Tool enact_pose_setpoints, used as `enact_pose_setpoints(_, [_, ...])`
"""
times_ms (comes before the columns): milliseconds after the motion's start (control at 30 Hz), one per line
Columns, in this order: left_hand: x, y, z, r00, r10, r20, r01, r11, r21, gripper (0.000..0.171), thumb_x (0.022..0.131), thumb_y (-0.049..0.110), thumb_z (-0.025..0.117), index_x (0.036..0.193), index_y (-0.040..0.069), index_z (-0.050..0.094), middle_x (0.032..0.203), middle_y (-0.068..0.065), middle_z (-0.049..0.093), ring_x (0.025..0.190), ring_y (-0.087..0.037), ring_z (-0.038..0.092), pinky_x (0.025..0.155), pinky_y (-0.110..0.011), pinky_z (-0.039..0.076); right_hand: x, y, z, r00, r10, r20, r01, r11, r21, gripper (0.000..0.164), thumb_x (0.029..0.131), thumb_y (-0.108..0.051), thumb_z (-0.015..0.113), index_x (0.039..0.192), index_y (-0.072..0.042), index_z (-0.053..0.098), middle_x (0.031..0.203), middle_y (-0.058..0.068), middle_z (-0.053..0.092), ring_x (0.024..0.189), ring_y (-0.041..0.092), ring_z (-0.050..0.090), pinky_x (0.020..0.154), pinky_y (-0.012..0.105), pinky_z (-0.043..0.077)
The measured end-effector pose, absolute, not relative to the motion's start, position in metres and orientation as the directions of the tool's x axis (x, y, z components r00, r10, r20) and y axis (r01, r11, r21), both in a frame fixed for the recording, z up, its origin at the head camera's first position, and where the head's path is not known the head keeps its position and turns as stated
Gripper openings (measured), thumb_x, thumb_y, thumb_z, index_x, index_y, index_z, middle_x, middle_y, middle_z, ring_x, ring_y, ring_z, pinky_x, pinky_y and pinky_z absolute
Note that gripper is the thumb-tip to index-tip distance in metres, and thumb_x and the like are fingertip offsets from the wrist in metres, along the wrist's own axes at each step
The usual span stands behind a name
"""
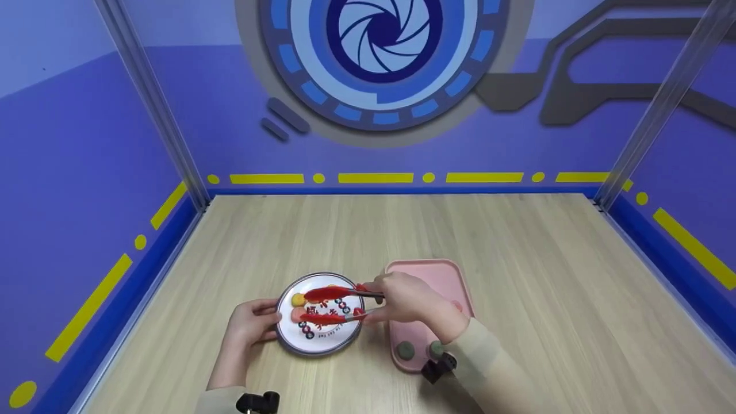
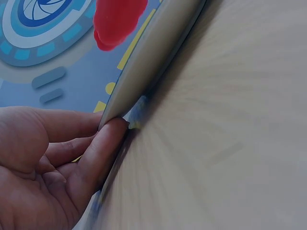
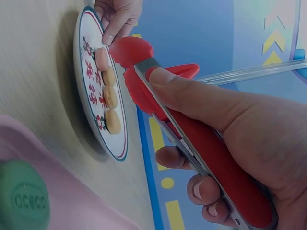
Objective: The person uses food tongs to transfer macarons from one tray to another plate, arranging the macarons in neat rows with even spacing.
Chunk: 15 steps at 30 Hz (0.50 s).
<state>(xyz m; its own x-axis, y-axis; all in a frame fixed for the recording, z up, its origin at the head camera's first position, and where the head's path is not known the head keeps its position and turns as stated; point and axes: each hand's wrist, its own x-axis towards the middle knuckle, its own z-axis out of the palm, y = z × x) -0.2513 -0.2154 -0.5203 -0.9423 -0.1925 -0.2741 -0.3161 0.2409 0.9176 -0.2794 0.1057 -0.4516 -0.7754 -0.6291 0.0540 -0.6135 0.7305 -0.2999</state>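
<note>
A white plate (image 1: 315, 343) with a dark rim and red lettering is pinched at its left edge by my left hand (image 1: 247, 325), thumb on top and fingers underneath in the left wrist view. On the plate lie a pink macaron (image 3: 101, 60) and several yellow-tan macarons (image 3: 113, 121) in a row. My right hand (image 1: 405, 299) grips a pair of metal tongs (image 3: 211, 163) with red handles and red tips. The tongs' tips are spread above the plate, near the pink and yellow macarons. Nothing is visible between the tips.
A pink tray (image 1: 431, 270) stands right of the plate, partly under my right hand and forearm. Green macarons (image 1: 406, 350) sit at its near end, and a pink macaron (image 1: 457, 305) is partly hidden by the arm. Walls (image 1: 379, 167) enclose the wooden table (image 1: 517, 241).
</note>
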Motion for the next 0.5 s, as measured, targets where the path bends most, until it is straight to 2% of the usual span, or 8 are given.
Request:
enact_pose_setpoints(233, [-0.252,-0.215,-0.521,-0.934,-0.216,-0.283,-0.335,0.258,0.906,0.042,0.094,-0.004,0.065,0.136,-0.007,0.060,0.123,-0.026,0.067,0.079,-0.014,0.070,0.064,-0.030,0.065,-0.273,0.128,-0.446,-0.762,-0.640,0.099,-0.637,0.714,-0.291,0.045,0.078,-0.043,0.089,0.110,-0.013,0.077,0.082,-0.001,0.072,0.066,0.006,0.049,0.058,0.020,0.044])
enact_pose_setpoints(500, [-0.251,-0.214,-0.520,-0.939,-0.211,-0.272,-0.324,0.276,0.905,0.042,0.095,-0.004,0.065,0.137,-0.008,0.059,0.124,-0.026,0.066,0.080,-0.013,0.069,0.065,-0.030,0.065,-0.267,0.162,-0.442,-0.758,-0.635,0.150,-0.647,0.703,-0.294,0.036,0.079,-0.039,0.089,0.103,-0.016,0.076,0.078,-0.004,0.066,0.065,0.005,0.049,0.058,0.019,0.045])
